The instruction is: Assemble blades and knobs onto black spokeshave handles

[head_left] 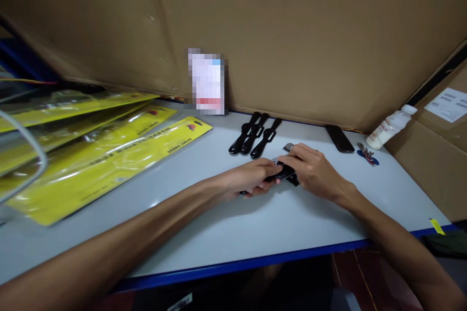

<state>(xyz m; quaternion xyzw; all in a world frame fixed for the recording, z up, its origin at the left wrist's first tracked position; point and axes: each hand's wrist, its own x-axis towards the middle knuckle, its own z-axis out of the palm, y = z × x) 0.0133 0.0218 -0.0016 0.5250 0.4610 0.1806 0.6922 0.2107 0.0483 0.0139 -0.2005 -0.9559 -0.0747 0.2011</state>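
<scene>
My left hand [257, 177] is closed around one handle of a black spokeshave [286, 171], held just above the table. The fingers of my right hand [314, 169] are closed over its middle and far end, which they partly hide. A small silver metal piece [288, 146], like a blade, juts out by my right fingertips; whether they grip it I cannot tell. Just beyond my hands, several more black spokeshaves [263, 143] lie side by side on the pale table [233, 233].
Yellow blister packs [120, 170] overlap on the left, with a pale cable [36, 146] before them. A blurred-out upright panel [207, 82] leans against the cardboard wall [292, 43]. Right of my hands are a phone [340, 139], keys [368, 154] and a white bottle [389, 127].
</scene>
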